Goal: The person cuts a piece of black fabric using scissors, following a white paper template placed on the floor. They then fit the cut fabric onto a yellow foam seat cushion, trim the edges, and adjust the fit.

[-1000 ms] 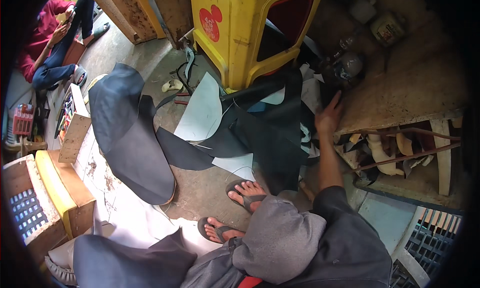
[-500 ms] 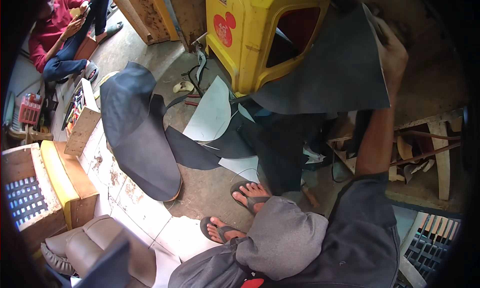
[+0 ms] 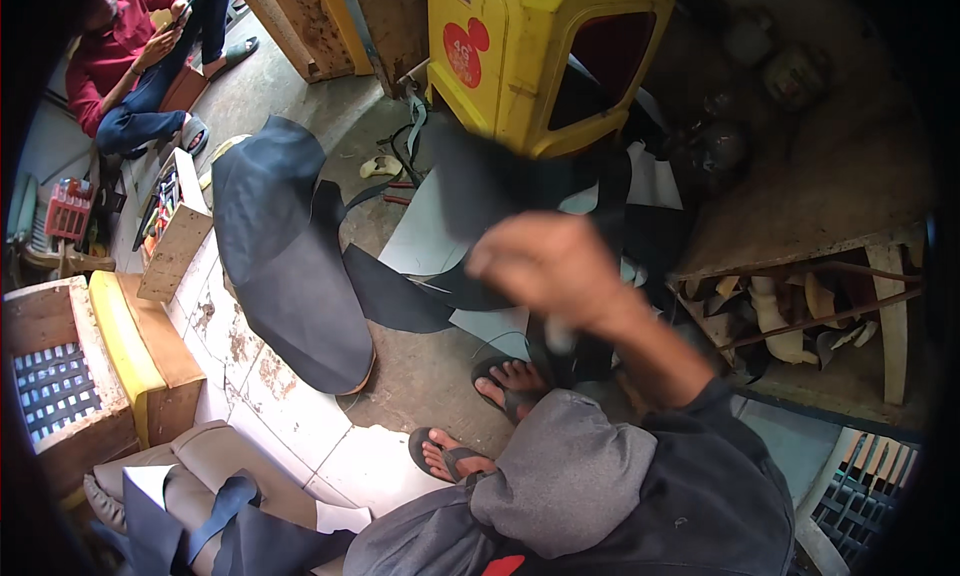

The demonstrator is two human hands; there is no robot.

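Observation:
My right hand (image 3: 550,271) reaches over the pile of cut material on the floor, its fingers curled but smeared by motion. Just beyond it is a blurred dark grey sheet (image 3: 485,181); whether my fingers grip it I cannot make out. Beneath lie more dark pieces (image 3: 395,291) and white-backed pieces (image 3: 415,226). To the left stands a tall form draped in dark sheet material (image 3: 300,276). My left hand is out of view. At the lower left, dark strips and pieces (image 3: 265,541) lie over a padded brown cushion (image 3: 215,441).
A yellow plastic stool (image 3: 500,66) stands beyond the pile. On the right is a low wooden table (image 3: 800,216) with scraps beneath. A wooden tool box (image 3: 175,226) and wooden frames (image 3: 150,366) are at left. A seated person (image 3: 130,66) holds a phone at the far left.
My right hand has swung left and down from the upper right, and the dark sheet has moved with it toward the pile. More dark pieces show at the lower left.

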